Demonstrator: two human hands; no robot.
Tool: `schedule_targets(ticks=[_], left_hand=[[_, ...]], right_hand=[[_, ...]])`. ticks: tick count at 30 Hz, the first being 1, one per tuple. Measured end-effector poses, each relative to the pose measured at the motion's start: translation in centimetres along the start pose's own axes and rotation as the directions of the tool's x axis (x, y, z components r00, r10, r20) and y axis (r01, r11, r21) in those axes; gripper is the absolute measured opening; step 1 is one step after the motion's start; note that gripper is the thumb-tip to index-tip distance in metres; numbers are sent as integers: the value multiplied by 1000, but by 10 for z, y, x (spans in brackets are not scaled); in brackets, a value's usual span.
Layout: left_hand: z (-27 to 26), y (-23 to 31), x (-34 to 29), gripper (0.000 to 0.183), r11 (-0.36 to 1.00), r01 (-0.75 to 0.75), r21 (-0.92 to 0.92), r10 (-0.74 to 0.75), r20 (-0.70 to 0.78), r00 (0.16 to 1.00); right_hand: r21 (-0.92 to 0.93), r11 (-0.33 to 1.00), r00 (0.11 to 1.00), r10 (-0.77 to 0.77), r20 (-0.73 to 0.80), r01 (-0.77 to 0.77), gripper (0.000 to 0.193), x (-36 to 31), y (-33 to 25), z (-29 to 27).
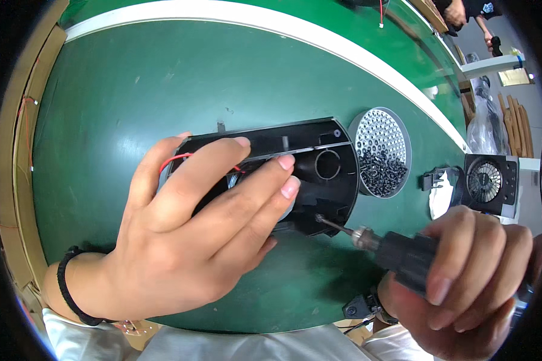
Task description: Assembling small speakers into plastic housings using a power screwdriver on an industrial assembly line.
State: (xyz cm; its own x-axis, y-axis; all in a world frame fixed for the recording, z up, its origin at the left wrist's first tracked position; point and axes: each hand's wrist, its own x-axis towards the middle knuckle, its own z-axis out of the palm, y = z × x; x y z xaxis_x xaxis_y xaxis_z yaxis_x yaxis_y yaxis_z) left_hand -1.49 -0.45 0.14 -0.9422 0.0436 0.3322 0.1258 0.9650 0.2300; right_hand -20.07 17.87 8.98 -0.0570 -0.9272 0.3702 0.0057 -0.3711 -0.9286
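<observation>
Head cam: left hand (186, 222) lies flat, fingers spread, pressing the black plastic housing (319, 171) onto the green desk (132, 90) at centre. Right hand (470, 277) is fisted round a black power screwdriver (397, 249), bit tip on housing's lower right edge. Round tray of black screws (380, 153) sits just right of housing. Open desk top-left; white strip (343, 51) borders the far side.
</observation>
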Motion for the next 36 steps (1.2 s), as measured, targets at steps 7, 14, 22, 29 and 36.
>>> schedule_targets(ticks=[7, 14, 22, 29, 36], left_hand=[[5, 5, 1, 73, 1000, 15, 21, -14, -64, 998], [8, 5, -1, 61, 998, 26, 51, -21, -105, 994], [18, 11, 0, 48, 993, 41, 107, -21, -187, 982], [18, 7, -1, 46, 998, 44, 48, -35, -177, 983], [1, 9, -1, 47, 996, 20, 89, -6, -152, 988]], right_hand=[[-17, 961, 952, -269, 148, 275, 37, -9, 34, -16], [-256, 956, 767, -268, -583, 140, 36, -4, 50, 52], [-257, 966, 897, -83, -435, -35, 32, -8, 28, 52], [-334, 932, 846, -286, -449, 138, 30, -1, 61, 55], [-255, 958, 895, -223, -387, 129, 30, 6, 55, 56]])
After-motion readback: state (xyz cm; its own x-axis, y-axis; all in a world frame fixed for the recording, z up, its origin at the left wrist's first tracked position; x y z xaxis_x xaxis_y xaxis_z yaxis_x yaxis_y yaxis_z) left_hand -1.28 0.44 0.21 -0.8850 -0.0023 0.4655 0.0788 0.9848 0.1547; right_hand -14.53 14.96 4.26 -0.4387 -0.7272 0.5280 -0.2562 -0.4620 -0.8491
